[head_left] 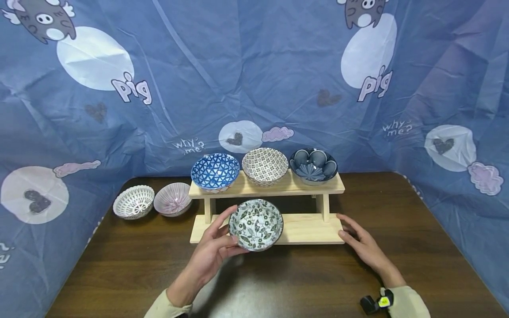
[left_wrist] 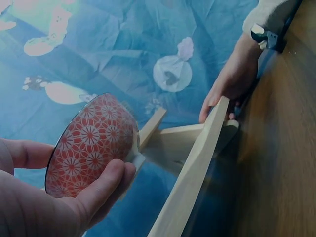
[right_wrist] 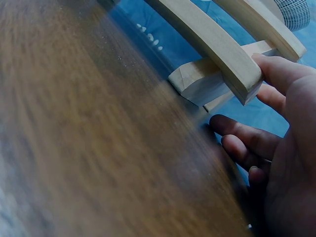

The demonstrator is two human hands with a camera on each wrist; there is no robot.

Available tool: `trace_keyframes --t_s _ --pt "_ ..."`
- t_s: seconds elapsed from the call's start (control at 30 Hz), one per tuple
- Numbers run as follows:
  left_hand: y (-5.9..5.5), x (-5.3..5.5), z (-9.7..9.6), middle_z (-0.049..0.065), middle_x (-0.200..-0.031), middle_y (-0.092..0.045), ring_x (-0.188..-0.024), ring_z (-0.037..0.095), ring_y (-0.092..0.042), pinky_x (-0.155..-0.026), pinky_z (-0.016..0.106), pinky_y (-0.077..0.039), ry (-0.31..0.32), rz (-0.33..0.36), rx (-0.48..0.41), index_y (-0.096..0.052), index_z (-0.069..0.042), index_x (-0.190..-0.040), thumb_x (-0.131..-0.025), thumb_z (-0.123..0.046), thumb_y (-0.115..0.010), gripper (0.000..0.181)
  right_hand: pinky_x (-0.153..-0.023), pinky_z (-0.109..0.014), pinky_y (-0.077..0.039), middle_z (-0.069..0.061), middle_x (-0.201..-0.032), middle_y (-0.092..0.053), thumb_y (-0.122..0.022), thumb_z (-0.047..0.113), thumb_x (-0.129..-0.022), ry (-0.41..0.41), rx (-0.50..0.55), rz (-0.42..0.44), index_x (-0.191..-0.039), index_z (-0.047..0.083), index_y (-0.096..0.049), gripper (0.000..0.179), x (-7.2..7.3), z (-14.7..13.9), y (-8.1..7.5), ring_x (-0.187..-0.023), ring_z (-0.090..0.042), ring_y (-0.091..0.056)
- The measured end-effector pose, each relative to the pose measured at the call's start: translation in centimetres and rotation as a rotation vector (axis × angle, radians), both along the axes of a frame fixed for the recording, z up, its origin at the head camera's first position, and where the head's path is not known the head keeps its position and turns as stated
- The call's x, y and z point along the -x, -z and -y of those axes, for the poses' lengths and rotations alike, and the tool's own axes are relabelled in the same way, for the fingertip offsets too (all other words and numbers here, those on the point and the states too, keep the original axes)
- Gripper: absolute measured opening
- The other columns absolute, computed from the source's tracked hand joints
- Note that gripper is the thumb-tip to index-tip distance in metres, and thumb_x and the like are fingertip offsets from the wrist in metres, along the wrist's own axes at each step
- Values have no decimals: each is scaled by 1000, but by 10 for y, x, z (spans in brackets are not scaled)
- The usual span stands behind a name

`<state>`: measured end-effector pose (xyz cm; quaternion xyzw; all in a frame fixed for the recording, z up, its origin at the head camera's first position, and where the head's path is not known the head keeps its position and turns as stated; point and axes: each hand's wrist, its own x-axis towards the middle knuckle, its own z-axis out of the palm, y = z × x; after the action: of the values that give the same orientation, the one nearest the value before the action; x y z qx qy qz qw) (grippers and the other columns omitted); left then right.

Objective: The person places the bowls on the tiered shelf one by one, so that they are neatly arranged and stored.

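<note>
My left hand [head_left: 212,251] holds a bowl [head_left: 256,225] by its left side, in front of the lower board of a two-tier wooden stand [head_left: 310,229]. Its inside is white with dark green leaves and flowers, tilted towards the head camera. The left wrist view shows the same bowl's [left_wrist: 91,148] red outside with white flower patterns, between the thumb and fingers. At the right end of the lower board, my right hand [head_left: 366,247] touches the wood with its fingertips. In the right wrist view its other fingers [right_wrist: 247,138] hang loosely bent below the board.
On the upper board stand a blue triangle-patterned bowl [head_left: 215,172], a beige patterned bowl [head_left: 265,166] and a dark blue bowl [head_left: 313,166]. Left of the stand, a white-and-grey bowl [head_left: 134,202] and a pinkish striped bowl [head_left: 172,199] sit on the brown table [head_left: 119,274]. Blue cloth [head_left: 191,88] hangs behind.
</note>
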<state>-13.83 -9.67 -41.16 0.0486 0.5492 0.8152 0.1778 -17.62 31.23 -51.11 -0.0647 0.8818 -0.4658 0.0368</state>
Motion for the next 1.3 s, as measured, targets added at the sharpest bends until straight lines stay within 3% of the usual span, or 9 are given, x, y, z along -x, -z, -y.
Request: trace_keyframes --t_s 0.1,0.13,0.37,0.67,0.77,0.93,1.0,1.3 --pt "1 2 -7 34 -156 -24 -114 28 -63 -98 47 -58 19 5 -8 -18 -12 -160 -87 7 -49 82 -93 -16 -47 -19 -157 -40 -50 29 -105 -4 2 -1 -154 11 -37 53 0 0 0 -131 -36 -50" --pt "2 3 -9 34 -156 -24 -115 29 -63 -98 48 -58 25 7 -10 -18 -12 -160 -87 7 -49 82 -92 -16 -47 -20 -157 -40 -50 29 -106 -5 4 -4 -154 10 -37 53 -1 0 0 -131 -39 -50" --pt "6 10 -25 35 -156 -28 -116 31 -62 -101 53 -55 43 21 -13 -19 -12 -160 -86 8 -48 82 -93 -17 -48 -20 -158 -39 -49 30 -106 -8 -1 -5 -154 11 -37 53 0 0 1 -132 -39 -50" --pt "11 18 -43 32 -152 -35 -106 25 -65 -99 53 -57 36 43 -20 -24 -15 -158 -86 10 -48 80 -93 -19 -48 -20 -158 -38 -50 31 -105 -3 9 17 -154 11 -36 54 0 0 -1 -133 -41 -50" --pt "13 20 -49 31 -150 -37 -108 26 -63 -98 53 -58 30 48 -21 -26 -16 -157 -85 10 -48 80 -92 -18 -48 -19 -157 -40 -51 29 -105 -2 2 3 -154 12 -37 54 0 0 0 -130 -33 -52" --pt "17 23 -57 32 -150 -38 -108 26 -62 -96 51 -59 34 48 -25 -25 -15 -158 -85 11 -48 81 -90 -17 -50 -17 -155 -43 -52 27 -105 -4 -5 -25 -153 12 -39 52 0 0 1 -117 7 -48" --pt "19 24 -61 32 -150 -38 -108 27 -62 -95 50 -59 36 47 -28 -25 -15 -158 -85 12 -47 81 -89 -16 -50 -18 -155 -43 -52 28 -105 -5 2 -23 -153 12 -39 53 0 0 1 -111 18 -43" --pt "27 30 -79 32 -144 -41 -105 27 -63 -95 52 -59 50 34 -30 -26 -12 -156 -84 12 -48 79 -90 -15 -49 -17 -154 -45 -52 26 -105 -7 8 -38 -153 12 -40 52 -1 0 3 -110 20 -42"
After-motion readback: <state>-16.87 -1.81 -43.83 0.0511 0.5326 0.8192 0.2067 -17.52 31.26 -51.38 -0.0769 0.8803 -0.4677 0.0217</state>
